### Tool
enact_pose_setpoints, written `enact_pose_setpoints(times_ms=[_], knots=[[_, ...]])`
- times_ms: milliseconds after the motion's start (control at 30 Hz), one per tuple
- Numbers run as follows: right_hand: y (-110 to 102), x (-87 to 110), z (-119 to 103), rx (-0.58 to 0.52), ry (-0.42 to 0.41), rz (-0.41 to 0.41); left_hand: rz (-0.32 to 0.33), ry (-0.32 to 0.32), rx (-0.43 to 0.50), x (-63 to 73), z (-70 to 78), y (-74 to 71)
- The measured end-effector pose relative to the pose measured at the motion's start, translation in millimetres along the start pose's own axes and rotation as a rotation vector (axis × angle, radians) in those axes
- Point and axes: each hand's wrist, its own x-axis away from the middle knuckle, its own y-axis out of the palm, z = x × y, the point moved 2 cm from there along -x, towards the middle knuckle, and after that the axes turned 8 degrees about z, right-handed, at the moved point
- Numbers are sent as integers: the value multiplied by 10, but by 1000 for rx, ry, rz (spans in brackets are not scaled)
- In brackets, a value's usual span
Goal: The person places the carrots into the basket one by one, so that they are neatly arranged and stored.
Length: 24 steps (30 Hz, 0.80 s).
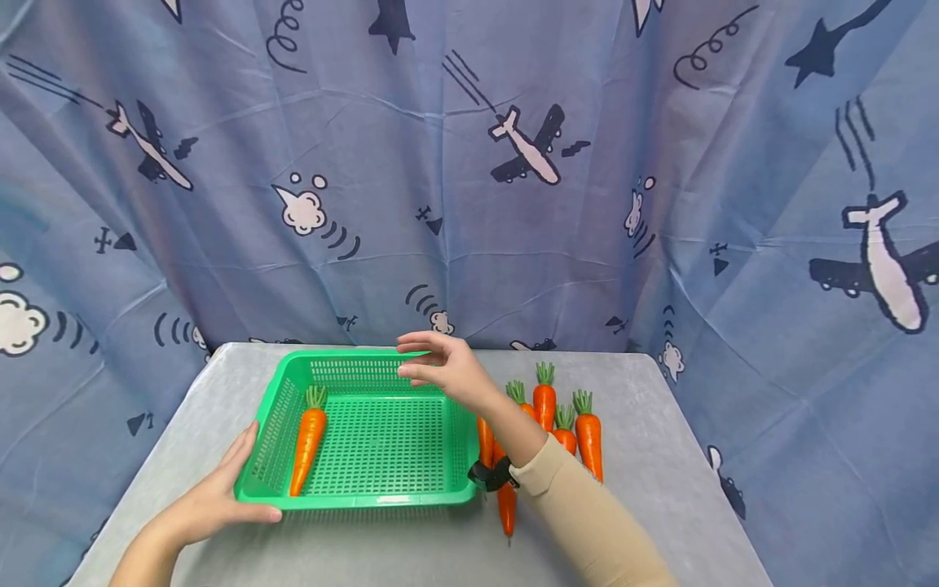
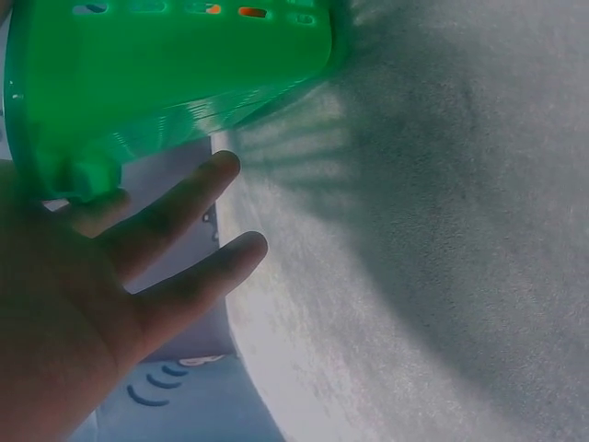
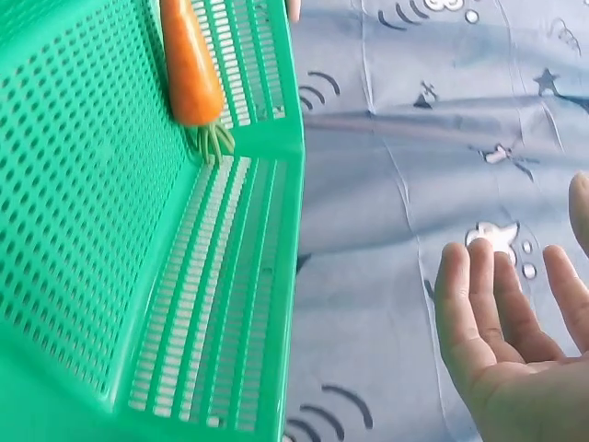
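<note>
A green plastic basket stands on the table, one orange carrot with a green top lying along its left side. At the basket's near left corner is my left hand, thumb by the front rim and fingers along the left wall. In the left wrist view, the fingers of that hand are straight and spread beside the basket wall. My right hand hovers over the basket's back right part with fingers loosely bent and nothing in them. The right wrist view shows its palm bare, apart from the basket.
Several more carrots lie in a group right of the basket, partly hidden behind my right forearm. A grey-white table top bears everything. Behind it hangs a blue curtain printed with planes.
</note>
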Motion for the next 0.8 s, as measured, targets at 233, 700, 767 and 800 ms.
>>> enact_pose_setpoints(times_ms=[233,700,767,800], knots=[[-223,143,75,-41,23,81,-4,-13,-16,10,6,-4],[-642,475,222,-51,76,197,-12,-16,6,7,24,0],[-724,526,254,-48,82,213,-12,-14,15,4,29,0],[-768,550,271,-43,83,221,-11,-12,15,2,32,-1]])
